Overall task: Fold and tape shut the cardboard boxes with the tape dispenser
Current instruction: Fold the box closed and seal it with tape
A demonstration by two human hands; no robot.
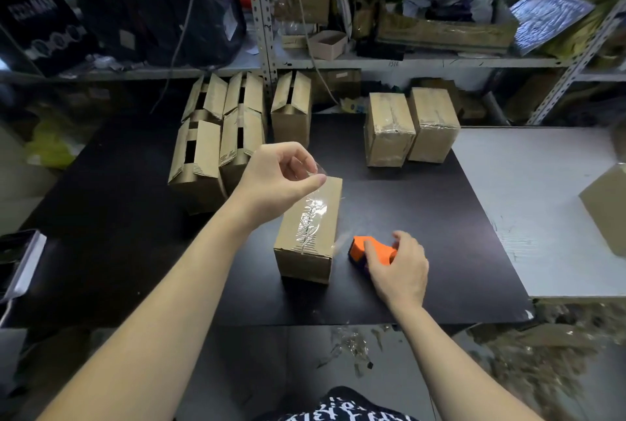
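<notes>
A closed cardboard box [323,217] stands in the middle of the black table [135,203], with a crinkled strip of clear tape [310,217] running along its top. My left hand [277,176] hovers over the box's far end and pinches the loose end of that tape between thumb and fingers. To the right of the box, my right hand [398,268] rests on the orange tape dispenser [371,249], which lies on the table; the fingers curl over it.
Several open-flapped boxes [216,136] stand at the back left. Two taped boxes [410,125] stand at the back right. Another box [606,207] sits at the right edge on a white table [528,200]. Cluttered shelves [372,63] rise behind. A phone [17,261] lies far left.
</notes>
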